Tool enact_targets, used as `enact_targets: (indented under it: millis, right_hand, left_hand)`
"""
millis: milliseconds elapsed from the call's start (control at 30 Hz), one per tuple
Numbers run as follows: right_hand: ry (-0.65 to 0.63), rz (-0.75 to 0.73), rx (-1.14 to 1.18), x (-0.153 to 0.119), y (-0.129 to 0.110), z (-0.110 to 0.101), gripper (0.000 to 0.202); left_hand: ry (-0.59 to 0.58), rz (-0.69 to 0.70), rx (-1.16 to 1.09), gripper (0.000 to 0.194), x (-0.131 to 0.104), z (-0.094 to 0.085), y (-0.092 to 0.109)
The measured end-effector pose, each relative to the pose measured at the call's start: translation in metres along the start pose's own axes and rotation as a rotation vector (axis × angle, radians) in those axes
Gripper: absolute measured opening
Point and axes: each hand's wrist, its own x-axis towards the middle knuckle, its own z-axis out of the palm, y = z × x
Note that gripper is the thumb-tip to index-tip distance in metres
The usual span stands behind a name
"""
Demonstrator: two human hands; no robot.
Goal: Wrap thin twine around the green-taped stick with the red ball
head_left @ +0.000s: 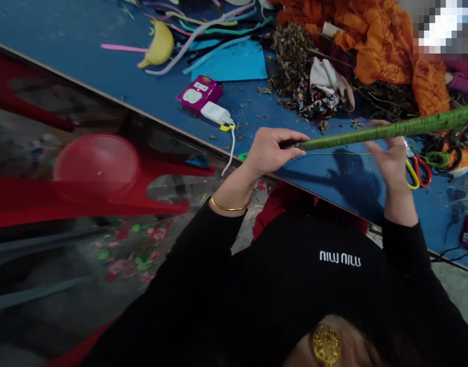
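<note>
A long stick wrapped in green (352, 136) slants across the front of the table, rising to the right. Its dark, narrow end is pinched between the thumb and fingers of my left hand (270, 150). Farther along the stick is my right hand (392, 160), its fingers smeared by motion and partly behind the stick, so its grip is unclear. A thin green thread (333, 154) runs below the stick toward my right thumb. Scissors with red and yellow handles (417, 171) lie just right of that hand, near a tangle of green thread (436, 159).
On the blue table (92, 46) sit a purple power socket (205, 92) with a white plug (215, 113), a yellow banana-shaped object (157, 45), fuzzy coloured stems, a blue sheet (234, 61), dried plant matter (291, 51) and orange cloth (383, 41). A red stool (98, 165) stands left.
</note>
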Motion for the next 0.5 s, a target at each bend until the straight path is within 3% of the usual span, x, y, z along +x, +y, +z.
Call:
enact_targets:
  millis: [100,200,267,367,433,500]
  right_hand:
    - [-0.219,-0.052,0.299,-0.016,-0.015,0.057,0.059]
    - [-0.377,0.025,0.328,-0.036,-0.026,0.09,0.041]
    - [-0.381,0.02,0.217,-0.052,-0.032,0.091,0.04]
    - [-0.169,-0.119,0.097,-0.071,-0.041,0.077,0.044]
    - [-0.048,-0.208,0.149,-0.076,-0.045,0.07,0.042]
    - [-0.055,-0.243,0.278,-0.075,-0.047,0.071,0.042]
  left_hand:
    - [-0.053,0.007,-0.013,0.031,0.006,0.013,0.009]
    - [-0.08,0.015,-0.028,0.03,0.013,0.022,0.012]
    - [-0.086,0.011,-0.049,0.029,0.017,0.026,0.011]
    - [-0.085,-0.012,-0.089,0.028,0.021,0.031,0.004]
    - [-0.098,-0.036,-0.107,0.028,0.023,0.037,-0.003]
    - [-0.119,-0.066,-0.114,0.028,0.025,0.044,-0.01]
